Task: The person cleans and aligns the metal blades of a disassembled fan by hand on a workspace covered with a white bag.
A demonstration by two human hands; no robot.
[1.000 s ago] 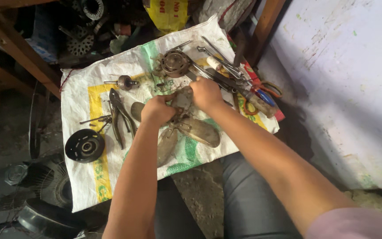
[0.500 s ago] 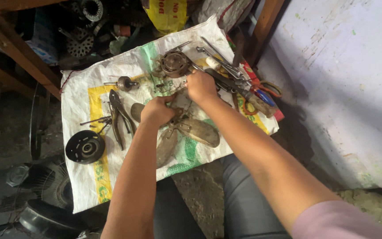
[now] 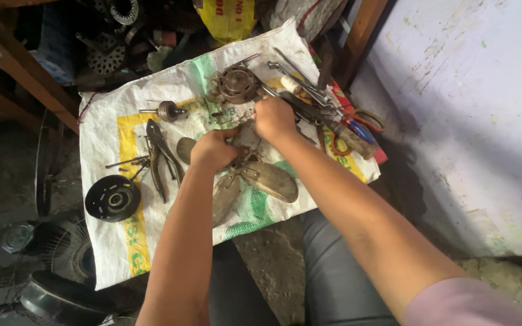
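Left hand: our left hand (image 3: 212, 148) is curled tight over the hub of the fan blade (image 3: 255, 181), fingers wrapped down on it.
Right hand: our right hand (image 3: 273, 118) is closed in a fist just at one o'clock from the left one; it seems to pinch a small part at the hub, but we cannot tell what.
Fan blade: it lies mid-sack, its dusty brown blades spreading toward five and seven o'clock from our hands.
Handling: we judge it light thin sheet metal, stiff at the hub yet easily bent at the blade tips, and grimy enough to slip; the hub is the place to hold it.
Sack: a white woven sack (image 3: 110, 253) with yellow and green print serves as the work mat.
Pliers: dark pliers (image 3: 161, 157) lie at nine o'clock from the left hand, near it.
Round cover: a black round cover (image 3: 112, 198) sits at eight o'clock, well apart.
Motor part: a rusty round motor part (image 3: 237, 83) rests at twelve o'clock, close to the right hand.
Tools: spanners and screwdrivers (image 3: 327, 111) are heaped at two o'clock.
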